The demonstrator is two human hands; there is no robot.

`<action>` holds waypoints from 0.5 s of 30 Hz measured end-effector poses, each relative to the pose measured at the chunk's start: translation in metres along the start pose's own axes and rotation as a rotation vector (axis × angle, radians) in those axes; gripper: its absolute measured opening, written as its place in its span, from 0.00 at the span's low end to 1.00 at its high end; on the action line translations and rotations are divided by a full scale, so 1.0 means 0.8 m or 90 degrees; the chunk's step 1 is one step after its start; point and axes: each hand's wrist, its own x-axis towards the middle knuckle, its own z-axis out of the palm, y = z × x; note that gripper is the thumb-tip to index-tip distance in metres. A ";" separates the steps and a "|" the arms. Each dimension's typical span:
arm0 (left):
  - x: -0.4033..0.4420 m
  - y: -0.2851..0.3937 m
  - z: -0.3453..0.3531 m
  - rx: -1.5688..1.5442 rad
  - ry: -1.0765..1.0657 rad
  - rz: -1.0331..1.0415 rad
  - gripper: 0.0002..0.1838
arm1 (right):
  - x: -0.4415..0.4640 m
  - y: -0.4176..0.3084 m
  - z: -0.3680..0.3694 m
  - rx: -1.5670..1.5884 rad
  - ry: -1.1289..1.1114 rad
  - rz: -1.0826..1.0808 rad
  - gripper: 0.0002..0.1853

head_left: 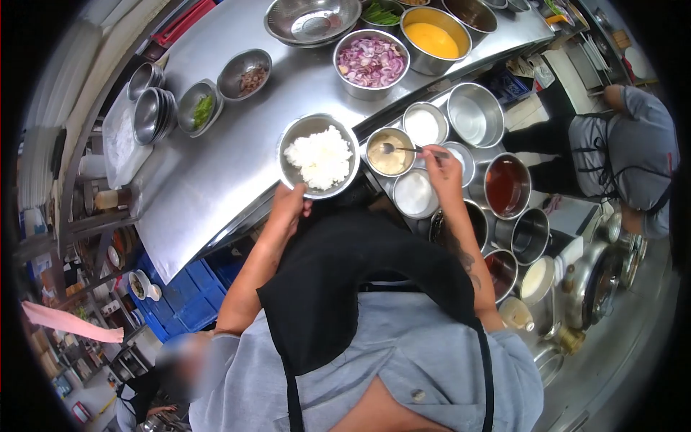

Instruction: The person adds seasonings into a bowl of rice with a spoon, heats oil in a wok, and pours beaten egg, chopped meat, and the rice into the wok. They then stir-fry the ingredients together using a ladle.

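My left hand [291, 201] grips the near rim of a metal bowl [285, 170] of white rice [321, 157] at the steel counter's edge. In my right hand [442, 167] is a spoon [407, 149], fingers closed round its handle. The spoon's head rests in a small metal pot of beige paste or powder [389, 160]; which of the two I cannot tell. Close around that pot stand a tin of white powder or grains [425, 124] and another white-filled tin [414, 193]. A third tin [461, 162] is partly hidden behind my right hand.
On the steel counter [194, 187] are chopped red onion [371, 62], yellow liquid [432, 39], a bowl of meat pieces [252, 78] and a bowl of greens [202, 111]. A pot of red sauce [506, 185] stands right. Two people, a co-worker [630, 151] at right and another [140, 396] lower left, are nearby.
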 end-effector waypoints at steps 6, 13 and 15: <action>0.021 -0.012 0.006 -0.027 -0.097 0.015 0.09 | -0.016 -0.121 0.000 -0.170 0.036 -0.091 0.09; 0.025 -0.013 -0.029 -0.123 -0.132 0.004 0.11 | -0.016 0.016 -0.002 -0.243 -0.025 -0.044 0.11; 0.017 -0.006 -0.055 -0.158 -0.095 0.026 0.12 | -0.017 0.044 -0.011 -0.216 -0.024 -0.023 0.14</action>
